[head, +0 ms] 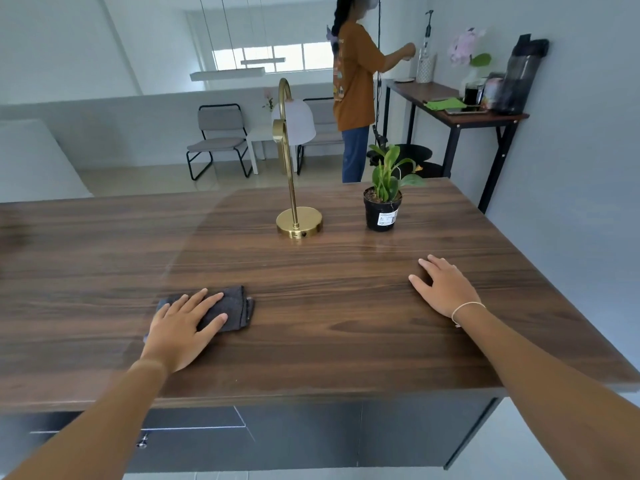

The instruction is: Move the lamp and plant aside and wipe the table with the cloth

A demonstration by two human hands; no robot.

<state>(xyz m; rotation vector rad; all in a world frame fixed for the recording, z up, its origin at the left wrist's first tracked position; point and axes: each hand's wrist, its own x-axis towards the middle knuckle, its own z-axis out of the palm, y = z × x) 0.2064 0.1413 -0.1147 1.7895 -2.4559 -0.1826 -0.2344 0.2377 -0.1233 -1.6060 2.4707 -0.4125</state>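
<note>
A brass lamp (298,221) with a round base, curved neck and white shade stands near the far middle of the dark wooden table (346,323). To its right is a small green plant in a black pot (382,212). A folded dark grey cloth (230,308) lies near the front left. My left hand (183,327) rests flat on the cloth's left part, fingers spread. My right hand (445,287) lies flat and empty on the bare wood at the front right, well short of the plant.
A person in an orange shirt (353,81) stands beyond the table at a side table (460,112) holding a bottle, flowers and a green cloth. Two chairs (218,140) and a white stool stand further back. A wall runs along the right.
</note>
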